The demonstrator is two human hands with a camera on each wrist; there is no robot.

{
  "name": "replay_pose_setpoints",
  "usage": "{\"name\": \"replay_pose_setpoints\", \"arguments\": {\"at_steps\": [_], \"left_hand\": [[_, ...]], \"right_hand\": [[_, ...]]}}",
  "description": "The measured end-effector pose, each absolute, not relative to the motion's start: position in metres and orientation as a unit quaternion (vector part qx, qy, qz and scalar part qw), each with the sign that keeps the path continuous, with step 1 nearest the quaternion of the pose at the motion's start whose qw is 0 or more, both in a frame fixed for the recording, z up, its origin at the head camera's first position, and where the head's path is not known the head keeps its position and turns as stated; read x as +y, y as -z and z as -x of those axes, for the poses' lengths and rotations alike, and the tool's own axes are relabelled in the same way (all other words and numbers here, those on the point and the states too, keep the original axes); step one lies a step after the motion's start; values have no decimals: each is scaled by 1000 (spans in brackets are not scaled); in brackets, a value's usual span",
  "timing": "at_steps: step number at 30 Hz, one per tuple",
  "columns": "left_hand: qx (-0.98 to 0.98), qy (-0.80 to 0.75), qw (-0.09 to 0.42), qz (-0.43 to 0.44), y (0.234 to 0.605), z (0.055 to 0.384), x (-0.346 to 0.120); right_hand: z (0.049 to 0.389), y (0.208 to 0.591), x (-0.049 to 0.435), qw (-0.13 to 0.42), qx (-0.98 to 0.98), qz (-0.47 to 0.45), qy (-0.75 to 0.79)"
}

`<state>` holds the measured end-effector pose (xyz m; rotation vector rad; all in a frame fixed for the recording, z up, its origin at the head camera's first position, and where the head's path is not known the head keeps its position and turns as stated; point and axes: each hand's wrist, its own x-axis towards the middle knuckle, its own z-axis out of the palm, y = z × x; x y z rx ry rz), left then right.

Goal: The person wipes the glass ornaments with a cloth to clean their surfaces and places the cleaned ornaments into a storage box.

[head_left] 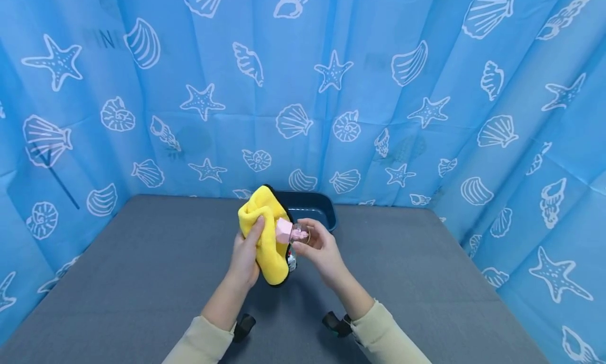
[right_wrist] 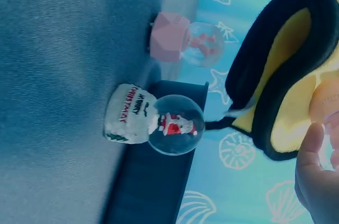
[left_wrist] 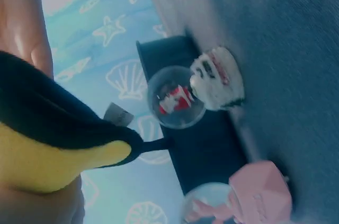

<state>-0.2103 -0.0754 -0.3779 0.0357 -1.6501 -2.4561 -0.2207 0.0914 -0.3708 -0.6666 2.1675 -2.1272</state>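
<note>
My left hand [head_left: 246, 253] grips a folded yellow cloth [head_left: 272, 243] with black edging, thumb on top. My right hand [head_left: 322, 248] holds a small pink-based snow globe [head_left: 284, 230] by its clear dome, fingertips and thumb around it. The globe's pink base lies against the yellow side of the cloth in the head view. Below stands a Christmas snow globe [right_wrist: 130, 113] with a Santa figure inside and a white base. Beside it on the table is another pink-based snow globe [right_wrist: 169, 37], hidden behind the cloth in the head view.
A dark blue tray [head_left: 326, 209] sits at the table's back edge, behind the standing globes. The grey table [head_left: 156, 280] meets a blue shell-patterned curtain [head_left: 303, 90] at the back and sides. Black devices [head_left: 243, 327] are at both wrists.
</note>
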Motion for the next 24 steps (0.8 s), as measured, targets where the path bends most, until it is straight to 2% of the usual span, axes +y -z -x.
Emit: {"name": "replay_pose_setpoints", "arguments": {"at_steps": [5,9,16,24], "left_hand": [[-584,809,63,-7,376,209,-67],[-578,811,91,-5,379,211,-65],[-606,783,141,-2,381,212,-64],[-642,748,166,-5,383,210,-60]], "right_hand": [[222,368,87,14,711,233,664],[223,369,85,39,716,224,660],[225,363,80,71,725,144,670],[224,363,76,90,691,121,707]]}}
